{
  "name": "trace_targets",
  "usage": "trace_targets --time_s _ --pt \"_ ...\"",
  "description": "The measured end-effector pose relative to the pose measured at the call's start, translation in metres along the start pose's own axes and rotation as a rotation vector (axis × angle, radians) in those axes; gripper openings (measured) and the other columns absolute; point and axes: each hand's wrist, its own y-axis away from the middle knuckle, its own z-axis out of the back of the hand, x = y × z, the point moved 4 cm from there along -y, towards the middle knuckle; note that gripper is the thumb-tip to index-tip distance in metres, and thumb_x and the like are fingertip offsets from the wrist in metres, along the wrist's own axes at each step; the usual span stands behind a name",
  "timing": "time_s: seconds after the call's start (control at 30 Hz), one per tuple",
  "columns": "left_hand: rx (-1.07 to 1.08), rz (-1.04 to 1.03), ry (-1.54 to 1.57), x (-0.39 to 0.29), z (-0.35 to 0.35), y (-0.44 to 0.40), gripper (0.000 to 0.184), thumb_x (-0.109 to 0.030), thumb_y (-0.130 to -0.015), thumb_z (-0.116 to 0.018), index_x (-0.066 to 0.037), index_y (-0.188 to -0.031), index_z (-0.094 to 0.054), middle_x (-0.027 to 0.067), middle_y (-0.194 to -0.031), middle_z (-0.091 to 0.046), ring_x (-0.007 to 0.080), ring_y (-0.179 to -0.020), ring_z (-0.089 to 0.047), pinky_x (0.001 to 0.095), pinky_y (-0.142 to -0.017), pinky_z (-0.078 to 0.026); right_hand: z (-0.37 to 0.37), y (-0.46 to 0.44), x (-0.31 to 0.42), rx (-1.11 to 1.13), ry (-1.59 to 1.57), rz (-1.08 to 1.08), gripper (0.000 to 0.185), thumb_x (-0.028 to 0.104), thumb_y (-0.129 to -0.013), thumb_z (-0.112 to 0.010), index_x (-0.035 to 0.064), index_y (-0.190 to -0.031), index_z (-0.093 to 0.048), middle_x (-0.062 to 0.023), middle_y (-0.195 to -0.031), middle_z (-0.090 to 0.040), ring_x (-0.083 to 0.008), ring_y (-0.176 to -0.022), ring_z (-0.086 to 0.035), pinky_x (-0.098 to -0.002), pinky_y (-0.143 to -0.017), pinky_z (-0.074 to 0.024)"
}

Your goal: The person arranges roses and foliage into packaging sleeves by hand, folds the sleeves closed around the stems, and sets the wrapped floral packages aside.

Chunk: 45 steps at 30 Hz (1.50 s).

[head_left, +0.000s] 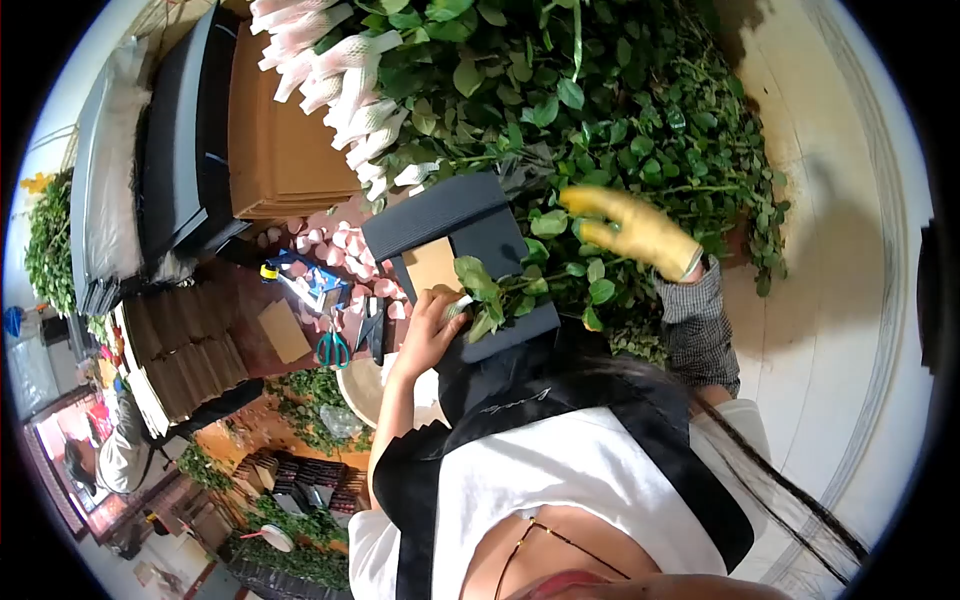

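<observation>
Flower (459,306) with a white net on its head and green leaves (485,290) is in the middle of the frame, over a dark board (488,252) and a tan card (431,264). The left hand (436,325) has its fingers curled in close and holds the flower by its head. The right hand (635,232), in a yellow glove, is partly open over the big green pile (640,130) and looks to hold nothing. Left of the middle is a round tub (362,392); I cannot tell what is in it. Near it are blue scissors (332,349) and pink petals (345,245). Big brown cardboard (285,125) stands at the upper left.
</observation>
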Motion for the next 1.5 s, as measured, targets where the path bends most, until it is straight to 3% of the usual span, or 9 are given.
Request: trace_targets --time_s 0.33,0.5,0.8,0.9,0.97,1.1,1.17,1.33,1.5 --pt "-0.045 0.011 0.014 0.001 0.0 0.002 0.034 -0.016 -0.092 -0.069 -0.002 -0.122 -0.062 0.0141 -0.106 -0.053 0.0296 -0.099 -0.056 0.0362 -0.087 -0.045 0.018 -0.147 -0.1 -0.579 0.863 0.278 0.03 0.007 -0.067 -0.072 0.0094 -0.097 -0.072 -0.0079 -0.086 -0.067 -0.0315 -0.091 -0.063 -0.045 -0.082 -0.0502" --pt "-0.048 -0.048 -0.003 0.007 -0.002 0.002 0.035 -0.019 -0.094 -0.067 -0.004 -0.125 -0.061 0.014 -0.103 -0.052 0.0293 -0.097 -0.056 0.036 -0.086 -0.045 0.07 -0.079 -0.014 -0.97 0.853 0.374 0.047 -0.006 -0.066 -0.069 0.006 -0.111 -0.068 -0.0136 -0.111 -0.069 -0.0334 -0.107 -0.062 -0.0431 -0.097 -0.0488" --pt "-0.21 0.026 0.204 0.019 -0.007 0.005 0.03 -0.024 -0.094 -0.068 -0.003 -0.114 -0.06 0.0166 -0.1 -0.06 0.0338 -0.094 -0.061 0.0403 -0.084 -0.047 0.041 0.011 0.057 -0.442 0.836 0.54 0.046 -0.001 -0.08 -0.06 0.0138 -0.123 -0.066 -0.0064 -0.071 -0.054 -0.028 -0.072 -0.056 -0.0391 -0.078 -0.0482" --pt "-0.189 0.061 0.055 0.011 -0.003 0.005 0.031 -0.022 -0.09 -0.071 -0.002 -0.112 -0.061 0.0176 -0.102 -0.06 0.0376 -0.095 -0.061 0.0414 -0.082 -0.048 0.009 0.017 0.01 -0.332 1.072 0.343 0.028 0.022 -0.098 -0.053 0.0117 -0.12 -0.067 -0.0079 -0.088 -0.067 -0.0248 -0.085 -0.063 -0.0401 -0.086 -0.0495" --pt "-0.18 -0.021 -0.035 -0.001 0.002 0.005 0.03 -0.02 -0.089 -0.072 -0.002 -0.111 -0.062 0.0184 -0.104 -0.06 0.0379 -0.096 -0.061 0.0426 -0.082 -0.048 -0.002 0.034 0.011 -0.29 0.982 0.184 0.04 -0.003 -0.084 -0.063 0.0149 -0.12 -0.067 -0.0074 -0.09 -0.068 -0.0245 -0.086 -0.063 -0.0413 -0.09 -0.0499" --pt "-0.031 0.265 -0.144 -0.005 0.003 0.006 0.026 -0.018 -0.088 -0.071 -0.001 -0.108 -0.066 0.0178 -0.099 -0.063 0.038 -0.09 -0.064 0.0456 -0.078 -0.05 -0.046 0.03 -0.032 -0.259 0.921 0.248 0.031 -0.001 -0.08 -0.061 0.0155 -0.105 -0.07 -0.0014 -0.076 -0.06 -0.024 -0.077 -0.061 -0.0375 -0.073 -0.0501" --pt "-0.195 -0.037 -0.209 -0.02 0.003 0.006 0.019 -0.021 -0.087 -0.072 -0.002 -0.09 -0.07 0.0159 -0.089 -0.063 0.0348 -0.081 -0.063 0.0458 -0.074 -0.049 -0.071 0.013 -0.073 -0.189 0.898 0.14 0.018 0.001 -0.079 -0.065 0.0149 -0.09 -0.071 -0.0058 -0.077 -0.065 -0.0257 -0.083 -0.065 -0.0396 -0.077 -0.0508" --pt "-0.294 -0.081 -0.751 -0.053 0.007 0.007 0.042 -0.023 -0.077 -0.079 -0.006 -0.113 -0.065 0.0132 -0.117 -0.058 0.0329 -0.106 -0.057 0.0419 -0.088 -0.046 -0.066 -0.001 -0.086 -0.021 0.791 0.096 0.024 0.013 -0.081 -0.069 0.0099 -0.105 -0.07 -0.0094 -0.091 -0.068 -0.0316 -0.091 -0.065 -0.0439 -0.082 -0.051" --pt "-0.169 -0.027 -0.359 -0.022 0.012 -0.006 0.05 -0.01 -0.072 -0.079 -0.003 -0.118 -0.061 0.0149 -0.121 -0.057 0.0361 -0.109 -0.055 0.0443 -0.092 -0.047 -0.009 0.004 -0.039 0.154 0.168 0.027 0.047 0.024 -0.09 -0.071 0.0064 -0.131 -0.058 -0.014 -0.126 -0.065 -0.0308 -0.114 -0.063 -0.0421 -0.099 -0.0498"
